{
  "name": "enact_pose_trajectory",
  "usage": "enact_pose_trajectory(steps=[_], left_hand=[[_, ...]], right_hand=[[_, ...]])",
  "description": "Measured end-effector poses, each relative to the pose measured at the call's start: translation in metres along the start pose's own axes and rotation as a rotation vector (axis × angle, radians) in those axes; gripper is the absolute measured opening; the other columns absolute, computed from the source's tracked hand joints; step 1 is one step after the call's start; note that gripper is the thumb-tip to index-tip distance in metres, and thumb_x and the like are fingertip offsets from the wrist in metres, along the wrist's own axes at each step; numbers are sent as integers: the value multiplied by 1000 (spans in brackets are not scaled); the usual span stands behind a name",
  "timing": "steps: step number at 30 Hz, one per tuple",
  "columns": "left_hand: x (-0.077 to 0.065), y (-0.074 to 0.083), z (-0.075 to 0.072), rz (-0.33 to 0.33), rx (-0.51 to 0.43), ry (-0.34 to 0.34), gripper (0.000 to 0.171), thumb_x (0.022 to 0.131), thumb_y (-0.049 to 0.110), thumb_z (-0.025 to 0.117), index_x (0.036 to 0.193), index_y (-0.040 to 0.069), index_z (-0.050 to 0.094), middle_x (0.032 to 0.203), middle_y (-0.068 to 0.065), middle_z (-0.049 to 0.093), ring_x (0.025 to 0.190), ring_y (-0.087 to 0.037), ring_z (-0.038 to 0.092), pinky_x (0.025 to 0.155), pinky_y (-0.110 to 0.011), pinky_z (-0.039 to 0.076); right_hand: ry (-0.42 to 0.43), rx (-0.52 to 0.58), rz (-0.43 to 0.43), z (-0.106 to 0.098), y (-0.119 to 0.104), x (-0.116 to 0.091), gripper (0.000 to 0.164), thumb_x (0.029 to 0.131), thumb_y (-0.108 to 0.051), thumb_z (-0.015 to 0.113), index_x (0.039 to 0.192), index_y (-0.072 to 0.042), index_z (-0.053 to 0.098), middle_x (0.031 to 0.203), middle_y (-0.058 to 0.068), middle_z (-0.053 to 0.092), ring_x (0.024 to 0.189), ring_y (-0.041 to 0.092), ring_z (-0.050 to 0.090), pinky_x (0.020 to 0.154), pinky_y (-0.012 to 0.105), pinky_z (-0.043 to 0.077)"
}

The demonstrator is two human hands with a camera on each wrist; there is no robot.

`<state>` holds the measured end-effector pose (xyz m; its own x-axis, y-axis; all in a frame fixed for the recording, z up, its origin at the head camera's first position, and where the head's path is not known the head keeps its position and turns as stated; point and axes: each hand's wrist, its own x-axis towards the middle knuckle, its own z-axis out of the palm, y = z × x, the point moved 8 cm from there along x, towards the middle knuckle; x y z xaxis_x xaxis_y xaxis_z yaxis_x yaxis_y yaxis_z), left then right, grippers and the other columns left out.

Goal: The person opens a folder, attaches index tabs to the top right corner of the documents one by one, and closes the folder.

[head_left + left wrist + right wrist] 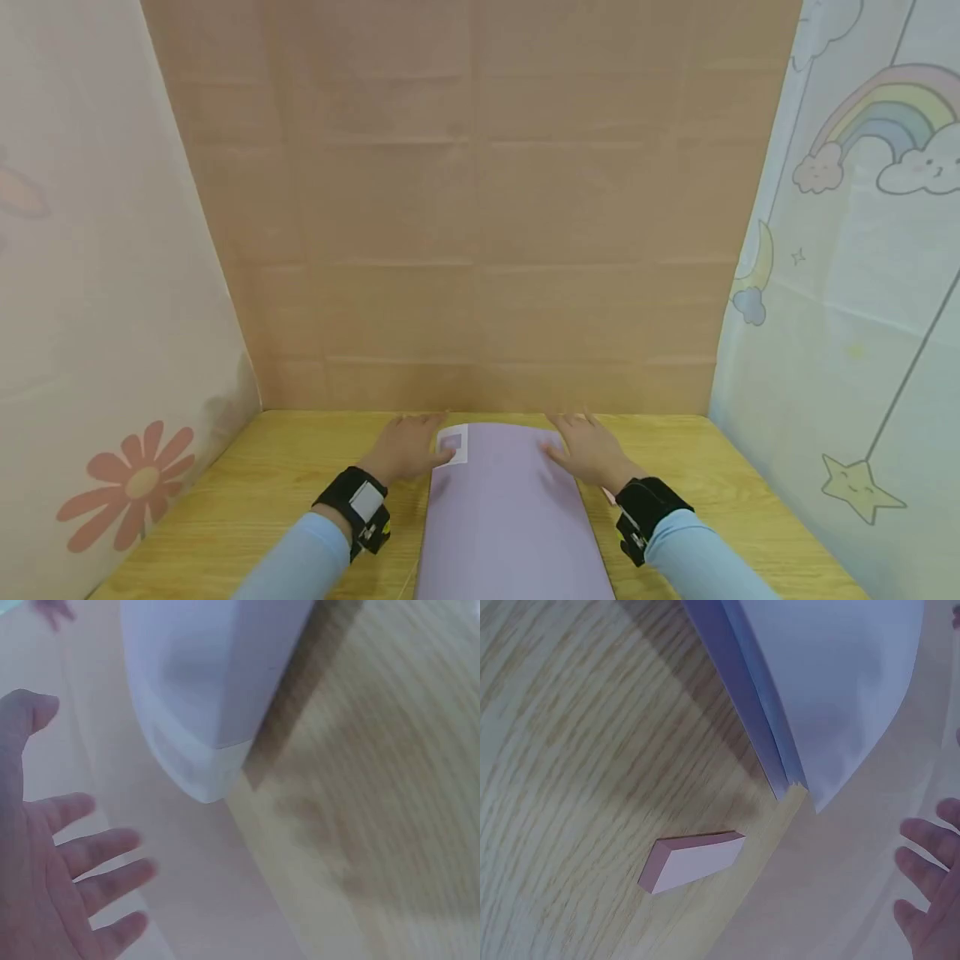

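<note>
A lilac folder (510,517), thick like a file box, lies lengthwise on the table with a white label (461,455) at its far left corner. My left hand (407,446) is beside that corner, fingers spread; the left wrist view shows a gap between the hand and the folder (191,667). Across from it, my right hand (591,450) is at the far right corner, also with fingers extended. The right wrist view shows layers along the folder's side edge (754,705). Neither hand grips anything.
A small block with a whitish top and pink sides (694,862), perhaps a note pad, lies on the wooden table (300,500) to the folder's right. Brown paper (480,250) covers the back wall. Printed sheets (847,375) hang at both sides.
</note>
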<state>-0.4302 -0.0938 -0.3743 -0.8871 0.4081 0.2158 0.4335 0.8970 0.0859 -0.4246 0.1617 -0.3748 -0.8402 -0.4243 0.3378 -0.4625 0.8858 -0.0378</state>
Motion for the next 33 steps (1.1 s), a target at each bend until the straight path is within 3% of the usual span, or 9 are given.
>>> enact_pose_trajectory(steps=[3, 6, 11, 16, 19, 23, 27, 30, 33], left_hand=[[2, -1, -3, -24, -33, -24, 54, 92, 43, 58, 132, 7, 56, 122, -12, 66, 105, -28, 64, 93, -47, 49], [3, -1, -5, -45, -58, -54, 38, 93, 33, 60, 119, 6, 65, 107, -8, 70, 83, -20, 62, 80, -38, 53], [3, 1, -4, -60, -68, -86, 25, 93, 28, 61, 105, 7, 69, 89, -4, 68, 70, -16, 53, 68, -33, 49], [3, 5, -3, -71, -45, -102, 22, 92, 28, 62, 101, 9, 69, 86, -2, 66, 69, -16, 53, 64, -32, 47], [3, 19, -10, -48, -21, -62, 24, 91, 29, 62, 102, 10, 70, 88, -1, 68, 67, -13, 53, 62, -30, 47], [0, 66, -33, 42, 36, 74, 25, 91, 30, 61, 102, 11, 71, 87, 0, 71, 62, -9, 53, 56, -28, 47], [-14, 138, -48, 211, 158, 196, 19, 87, 31, 65, 96, 16, 71, 80, 5, 69, 63, -8, 60, 55, -27, 47], [-28, 186, -35, 337, 251, 161, 25, 85, 41, 67, 100, 22, 69, 86, 8, 68, 74, -9, 65, 65, -27, 50], [-42, 217, -5, 431, 294, 6, 47, 82, 60, 64, 114, 26, 64, 106, 9, 66, 93, -10, 64, 81, -31, 50]], right_hand=[[5, 10, 12, -3, 0, -1, 41, 93, -32, 62, 125, -6, 61, 119, 11, 67, 109, 31, 64, 96, 49, 46], [0, 21, 36, -4, 2, -1, 22, 90, -28, 64, 103, -10, 69, 97, 3, 70, 86, 21, 67, 77, 40, 54], [-21, 40, 62, -1, 8, -1, 12, 89, -27, 64, 79, -20, 63, 71, -11, 58, 61, 6, 50, 58, 27, 45], [-13, 35, 30, -2, 10, -2, 17, 88, -25, 65, 74, -20, 59, 63, -11, 50, 54, 6, 42, 50, 24, 37], [-28, 34, 32, -2, 12, -3, 18, 89, -26, 64, 74, -20, 58, 62, -11, 48, 54, 6, 41, 50, 23, 36], [-47, 35, 41, -2, 17, -6, 18, 90, -26, 64, 74, -20, 57, 63, -10, 49, 55, 6, 42, 51, 24, 36], [-40, 32, 34, -4, 19, -7, 18, 90, -26, 63, 74, -20, 57, 63, -10, 49, 54, 6, 42, 50, 24, 36], [-31, 31, 25, -4, 20, -8, 18, 89, -27, 63, 74, -20, 57, 63, -10, 50, 54, 6, 43, 49, 25, 37], [-25, 26, 15, -3, 21, -9, 18, 89, -27, 63, 74, -20, 58, 63, -10, 50, 54, 6, 43, 49, 25, 38]])
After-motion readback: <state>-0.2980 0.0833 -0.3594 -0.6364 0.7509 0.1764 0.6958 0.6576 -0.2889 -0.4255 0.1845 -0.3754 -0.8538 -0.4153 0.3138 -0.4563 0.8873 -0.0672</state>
